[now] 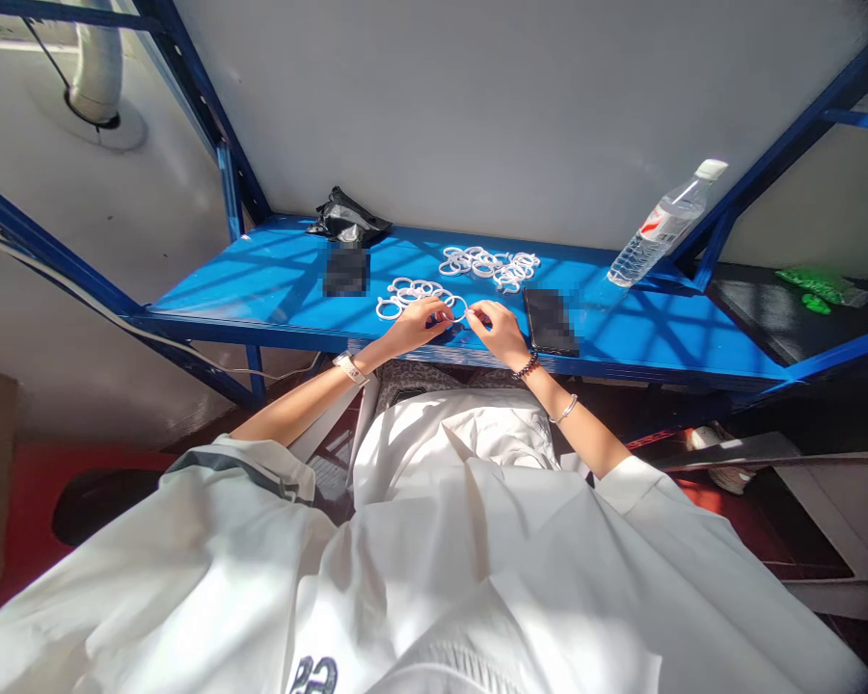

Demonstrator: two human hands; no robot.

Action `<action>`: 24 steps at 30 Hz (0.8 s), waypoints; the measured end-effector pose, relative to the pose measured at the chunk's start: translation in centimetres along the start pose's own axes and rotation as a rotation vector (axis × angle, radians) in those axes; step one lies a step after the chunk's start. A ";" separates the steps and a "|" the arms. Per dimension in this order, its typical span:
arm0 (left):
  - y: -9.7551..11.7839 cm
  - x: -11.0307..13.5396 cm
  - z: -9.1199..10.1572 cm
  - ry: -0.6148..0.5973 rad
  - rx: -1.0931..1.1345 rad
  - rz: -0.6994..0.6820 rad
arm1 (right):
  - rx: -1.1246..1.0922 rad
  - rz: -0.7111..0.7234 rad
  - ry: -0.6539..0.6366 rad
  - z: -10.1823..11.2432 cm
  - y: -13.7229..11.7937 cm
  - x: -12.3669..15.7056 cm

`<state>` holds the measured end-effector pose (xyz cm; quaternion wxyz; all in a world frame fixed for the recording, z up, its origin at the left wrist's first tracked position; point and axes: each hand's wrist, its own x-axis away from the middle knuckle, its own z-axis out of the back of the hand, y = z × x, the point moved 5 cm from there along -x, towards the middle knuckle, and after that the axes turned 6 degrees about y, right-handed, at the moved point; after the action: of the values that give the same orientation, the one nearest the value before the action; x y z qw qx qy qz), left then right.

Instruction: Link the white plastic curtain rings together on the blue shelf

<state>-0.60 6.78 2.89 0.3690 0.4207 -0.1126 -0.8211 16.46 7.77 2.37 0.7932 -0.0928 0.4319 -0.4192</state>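
Note:
My left hand (423, 321) and my right hand (498, 326) meet over the front edge of a blue shelf (260, 280). Both pinch a small white plastic ring (461, 310) held between them. Just behind my left hand lies a chain or cluster of several white rings (409, 292). A second loose pile of white rings (490, 265) lies farther back on the shelf. A watch sits on my left wrist and bead and metal bracelets on my right.
A dark phone (550, 321) lies flat right of my right hand. A blurred dark object (345, 271) and a crumpled black bag (347, 222) sit at the back left. A water bottle (665, 225) leans at the right, against the blue frame. Green items (817, 286) lie on the adjoining dark surface.

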 end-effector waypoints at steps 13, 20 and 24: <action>-0.2 0.1 -0.1 -0.003 -0.024 -0.029 | -0.061 -0.047 -0.027 0.0 0.3 -0.2; -0.3 0.1 -0.2 -0.005 -0.011 -0.041 | -0.110 -0.101 -0.052 0.1 0.4 -0.3; -0.1 0.1 -0.1 -0.005 -0.003 -0.048 | -0.166 -0.151 -0.072 0.1 0.6 -0.3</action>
<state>-0.59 6.83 2.72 0.3493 0.4205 -0.1021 -0.8311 16.80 8.36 2.35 0.7640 -0.2057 0.4280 -0.4368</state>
